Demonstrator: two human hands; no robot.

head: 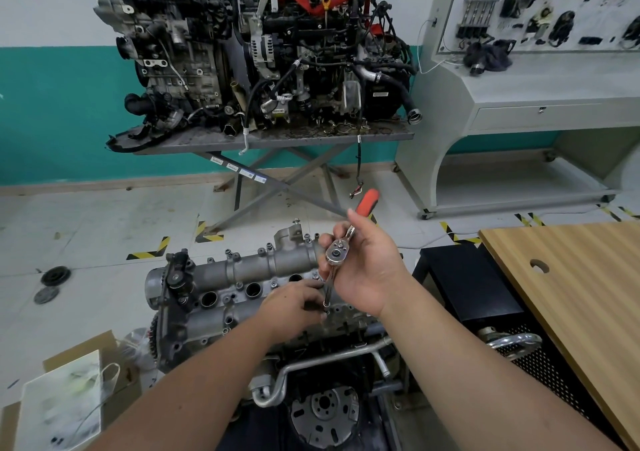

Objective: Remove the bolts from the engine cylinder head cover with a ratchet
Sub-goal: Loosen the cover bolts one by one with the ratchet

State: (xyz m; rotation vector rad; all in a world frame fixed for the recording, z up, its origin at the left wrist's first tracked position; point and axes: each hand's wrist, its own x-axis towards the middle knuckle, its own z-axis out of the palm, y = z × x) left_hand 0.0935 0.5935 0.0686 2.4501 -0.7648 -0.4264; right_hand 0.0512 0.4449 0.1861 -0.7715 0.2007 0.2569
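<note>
The grey cylinder head cover (242, 270) tops the engine in front of me, with several small bolts along its edges. My right hand (363, 263) grips the ratchet (337, 253) near its chrome head; the red handle (367, 199) points up and away. A thin extension bar (328, 289) runs down from the ratchet head to a bolt on the cover's near right side. My left hand (294, 307) curls its fingers around the bar's lower end at that bolt; the bolt itself is mostly hidden.
A wooden tabletop (571, 284) stands at the right, above a black crate (467, 284). Two engines (263, 52) sit on a scissor stand behind. A training board cabinet (536, 69) fills the back right. Cardboard and a white bag (62, 402) lie at lower left.
</note>
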